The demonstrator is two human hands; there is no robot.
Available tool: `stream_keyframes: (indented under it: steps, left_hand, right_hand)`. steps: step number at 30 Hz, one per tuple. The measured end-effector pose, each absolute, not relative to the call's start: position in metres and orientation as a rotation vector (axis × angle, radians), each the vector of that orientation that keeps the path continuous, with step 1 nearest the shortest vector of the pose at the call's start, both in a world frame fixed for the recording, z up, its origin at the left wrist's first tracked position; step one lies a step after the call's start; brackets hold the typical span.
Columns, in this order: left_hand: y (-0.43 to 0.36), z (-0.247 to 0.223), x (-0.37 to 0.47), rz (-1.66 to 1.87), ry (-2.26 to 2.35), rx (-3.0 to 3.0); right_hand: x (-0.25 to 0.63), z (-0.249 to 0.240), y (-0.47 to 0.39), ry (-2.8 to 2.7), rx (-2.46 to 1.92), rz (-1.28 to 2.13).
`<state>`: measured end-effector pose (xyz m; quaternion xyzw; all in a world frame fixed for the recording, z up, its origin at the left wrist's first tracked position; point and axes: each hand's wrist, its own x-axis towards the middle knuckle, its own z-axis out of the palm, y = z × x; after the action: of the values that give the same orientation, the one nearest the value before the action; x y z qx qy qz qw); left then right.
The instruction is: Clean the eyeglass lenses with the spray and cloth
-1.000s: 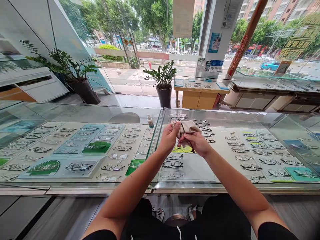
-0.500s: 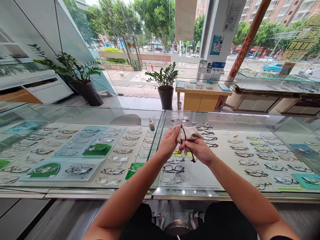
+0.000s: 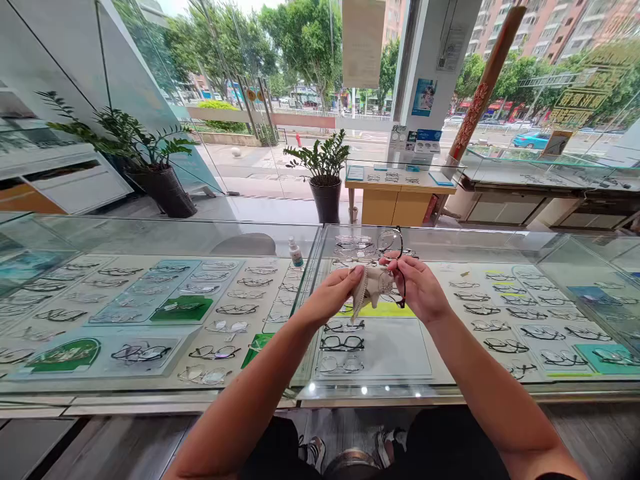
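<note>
What changed: The thin, dark-rimmed glasses with round clear lenses have come up out of the soft beige cloth. A moment ago the cloth was bunched over part of them. Now one lens stands free above the fingers, so the right hand seems to have most of the holding.
Glasses: They are just right of the middle of the view, up on end, one lens over the other. They are in the air over the tabletop.
Right hand: Its grip is pinched shut around the middle of the glasses, with a lens poking out above and another below.
Left hand: Its grip is squeezed on the cloth, thumb on top. The glasses are just to the right of it, and its fingers look apart from them.
Cloth: It hangs between the two hands, next to the low lens. I can't tell if they touch.
Bottle: A small white plastic bottle with a blue label stands up left of the hands.
Under the hands: Black-rimmed glasses sit low in the middle, in a row with others.
</note>
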<state>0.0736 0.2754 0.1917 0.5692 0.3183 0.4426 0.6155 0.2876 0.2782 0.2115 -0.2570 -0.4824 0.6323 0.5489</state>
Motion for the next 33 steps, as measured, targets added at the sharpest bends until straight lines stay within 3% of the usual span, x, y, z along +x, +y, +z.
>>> stream_keyframes:
  steps: [7, 14, 33]
  left_hand:
    - [0.258, 0.203, 0.07, 0.871, 0.619, 1.181]
    - [0.251, 0.207, 0.071, 0.794, 0.485, 1.157]
    - [0.26, 0.19, 0.086, 0.917, 0.623, 1.179]
  right_hand:
    - [0.287, 0.223, 0.252, -1.042, -0.507, 1.672]
    - [0.285, 0.225, 0.248, -1.137, -0.518, 1.497]
    - [0.27, 0.194, 0.273, -1.183, -0.761, 1.46]
